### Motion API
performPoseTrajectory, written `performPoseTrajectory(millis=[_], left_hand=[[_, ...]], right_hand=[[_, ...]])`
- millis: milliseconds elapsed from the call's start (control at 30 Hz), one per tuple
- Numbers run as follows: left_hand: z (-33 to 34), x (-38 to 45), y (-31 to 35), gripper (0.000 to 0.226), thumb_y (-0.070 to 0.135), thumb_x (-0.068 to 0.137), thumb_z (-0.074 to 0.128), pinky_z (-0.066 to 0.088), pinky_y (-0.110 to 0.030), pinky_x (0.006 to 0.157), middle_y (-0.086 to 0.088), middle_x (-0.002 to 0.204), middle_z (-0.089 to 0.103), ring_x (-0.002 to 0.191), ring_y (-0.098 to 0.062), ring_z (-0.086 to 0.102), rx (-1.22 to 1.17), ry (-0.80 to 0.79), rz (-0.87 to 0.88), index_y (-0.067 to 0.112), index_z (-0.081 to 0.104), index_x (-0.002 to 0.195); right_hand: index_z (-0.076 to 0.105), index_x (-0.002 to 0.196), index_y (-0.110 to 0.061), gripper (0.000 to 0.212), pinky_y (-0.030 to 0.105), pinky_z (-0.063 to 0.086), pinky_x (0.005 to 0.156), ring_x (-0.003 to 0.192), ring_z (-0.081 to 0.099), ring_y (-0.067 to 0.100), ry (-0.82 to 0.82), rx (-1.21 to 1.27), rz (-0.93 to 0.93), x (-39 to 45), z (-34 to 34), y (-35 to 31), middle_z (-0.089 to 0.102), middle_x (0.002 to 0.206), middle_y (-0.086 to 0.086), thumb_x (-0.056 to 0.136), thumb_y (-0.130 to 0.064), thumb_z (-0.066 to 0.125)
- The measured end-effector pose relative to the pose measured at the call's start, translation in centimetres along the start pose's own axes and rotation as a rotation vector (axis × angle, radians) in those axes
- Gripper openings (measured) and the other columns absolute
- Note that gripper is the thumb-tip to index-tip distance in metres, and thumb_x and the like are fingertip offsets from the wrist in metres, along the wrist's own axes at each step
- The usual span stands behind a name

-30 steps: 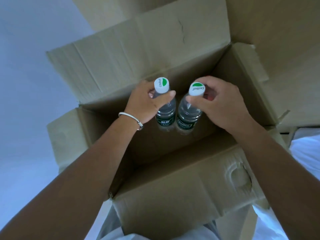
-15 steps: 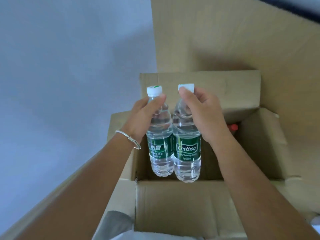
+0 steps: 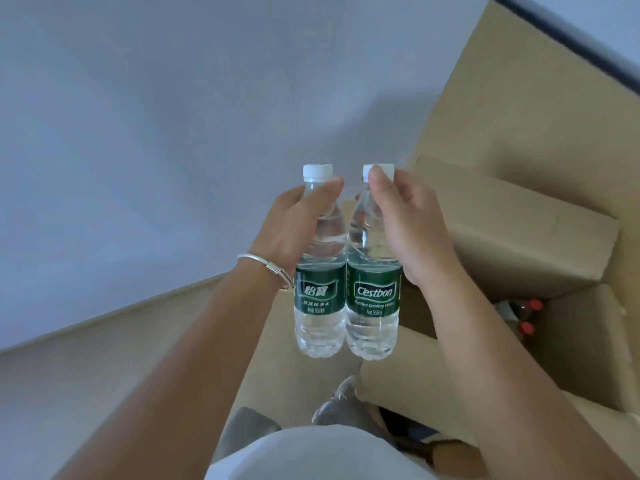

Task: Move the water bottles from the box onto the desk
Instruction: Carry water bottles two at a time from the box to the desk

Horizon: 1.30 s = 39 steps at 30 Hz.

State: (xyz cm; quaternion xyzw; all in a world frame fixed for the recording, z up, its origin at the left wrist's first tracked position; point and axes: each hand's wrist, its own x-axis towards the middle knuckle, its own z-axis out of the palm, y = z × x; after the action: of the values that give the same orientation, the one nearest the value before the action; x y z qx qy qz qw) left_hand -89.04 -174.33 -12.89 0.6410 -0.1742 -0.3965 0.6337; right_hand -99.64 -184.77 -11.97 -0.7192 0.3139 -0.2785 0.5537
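We see two clear water bottles held upright side by side in the air, their bodies touching or very nearly so. The left hand (image 3: 294,223) has its fingers curled round the neck and shoulder of the left bottle (image 3: 320,268), thumb lying just under the white cap; a silver bracelet (image 3: 266,268) sits on that wrist. The right hand (image 3: 405,220) pinches the right bottle (image 3: 372,271) at its white cap and neck, thumb over the cap's front and the other fingers wrapped behind. Both bottles carry green labels, the left one with Chinese characters, the right one reading "Cestbon". Both are clear of the open cardboard box (image 3: 519,220), which lies to the right and below, its flaps spread wide. Down inside the box on the right we make out red bottle caps (image 3: 530,317), though the bottles under them are too dark to describe. Behind the hands is a pale grey-blue expanse; we cannot tell whether it is a wall or floor. At the bottom we see a white garment (image 3: 311,452) and a shoe (image 3: 341,400) on the cardboard
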Motion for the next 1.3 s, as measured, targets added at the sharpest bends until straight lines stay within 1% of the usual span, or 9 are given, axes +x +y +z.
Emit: performPoseTrajectory(millis=[133,233,433,633,800,933,1067,1167,1300], left_hand=[[-7.3,-4.2,-0.9,0.029,0.040,0.091,0.064,0.056,-0.040,0.070,-0.006,0.074,0.065,0.073,-0.024,0.066,-0.071,0.096,-0.006,0.014,0.061,0.078],[-12.7,-7.4,-1.8,0.030,0.042,0.090,0.065,0.058,-0.042,0.073,-0.006,0.075,0.067,0.076,-0.025,0.069,-0.110,0.189,-0.001,0.015,0.062,0.076],[-22.8,-14.5,-3.3,0.028,0.038,0.091,0.065,0.056,-0.038,0.067,-0.007,0.073,0.065,0.072,-0.025,0.067,-0.217,0.418,0.038,0.012,0.062,0.081],[-31.6,-22.7,-5.6,0.029,0.041,0.089,0.067,0.058,-0.044,0.075,0.001,0.069,0.070,0.073,-0.020,0.071,-0.267,0.697,0.081,0.014,0.065,0.082],[-36.7,-29.1,-7.8,0.027,0.040,0.090,0.068,0.059,-0.042,0.071,0.003,0.067,0.070,0.071,-0.019,0.071,-0.369,0.940,0.105,0.014,0.065,0.081],[-39.7,-33.5,-9.4,0.034,0.044,0.084,0.072,0.060,-0.043,0.067,-0.010,0.090,0.071,0.083,-0.028,0.074,-0.472,1.088,0.130,0.011,0.066,0.089],[-42.6,-37.2,-10.4,0.028,0.035,0.093,0.063,0.052,-0.028,0.050,-0.005,0.074,0.069,0.061,-0.018,0.069,-0.562,1.239,0.164,0.010,0.063,0.079],[-45.4,-39.3,-11.2,0.030,0.038,0.091,0.065,0.052,-0.028,0.051,-0.003,0.070,0.069,0.059,-0.019,0.069,-0.583,1.373,0.158,0.010,0.063,0.082],[-49.5,-41.5,-11.4,0.027,0.040,0.090,0.066,0.052,-0.029,0.058,0.002,0.067,0.069,0.063,-0.017,0.067,-0.610,1.550,0.133,0.015,0.064,0.080]], right_hand=[[0.058,0.093,0.002,0.061,0.040,0.044,0.067,0.065,0.051,0.020,-0.127,-0.029,-0.008,-2.9,7.1,-1.6,0.051,0.067,0.005,0.087,-0.059,0.054],[0.057,0.096,0.003,0.061,0.048,0.049,0.068,0.067,0.054,0.023,-0.241,-0.054,-0.033,-5.1,12.3,-2.7,0.053,0.071,0.016,0.091,-0.057,0.053],[0.057,0.088,0.000,0.048,0.035,0.042,0.065,0.065,0.050,0.017,-0.464,-0.051,-0.105,-9.7,23.3,-5.4,0.053,0.070,0.006,0.096,-0.047,0.055],[0.060,0.082,-0.012,0.036,0.031,0.044,0.064,0.063,0.050,0.011,-0.724,-0.103,-0.197,-15.5,33.7,-8.1,0.054,0.069,-0.002,0.099,-0.043,0.053],[0.064,0.091,-0.014,0.034,0.039,0.052,0.073,0.072,0.058,0.013,-0.958,-0.114,-0.253,-20.5,41.1,-9.7,0.064,0.079,0.002,0.099,-0.045,0.053],[0.063,0.085,-0.020,0.030,0.035,0.050,0.071,0.069,0.058,0.009,-1.129,-0.134,-0.310,-24.0,46.4,-10.8,0.064,0.075,-0.004,0.098,-0.045,0.053],[0.065,0.091,-0.020,0.032,0.046,0.058,0.080,0.080,0.071,0.019,-1.340,-0.162,-0.315,-27.1,52.1,-11.7,0.074,0.088,0.002,0.097,-0.049,0.054],[0.063,0.092,-0.022,0.027,0.042,0.059,0.078,0.078,0.072,0.017,-1.492,-0.123,-0.280,-29.2,56.7,-12.1,0.076,0.086,-0.002,0.096,-0.047,0.056],[0.061,0.087,-0.021,0.022,0.035,0.056,0.065,0.066,0.068,0.015,-1.678,-0.056,-0.182,-31.7,62.7,-13.3,0.072,0.077,0.001,0.098,-0.040,0.057]])
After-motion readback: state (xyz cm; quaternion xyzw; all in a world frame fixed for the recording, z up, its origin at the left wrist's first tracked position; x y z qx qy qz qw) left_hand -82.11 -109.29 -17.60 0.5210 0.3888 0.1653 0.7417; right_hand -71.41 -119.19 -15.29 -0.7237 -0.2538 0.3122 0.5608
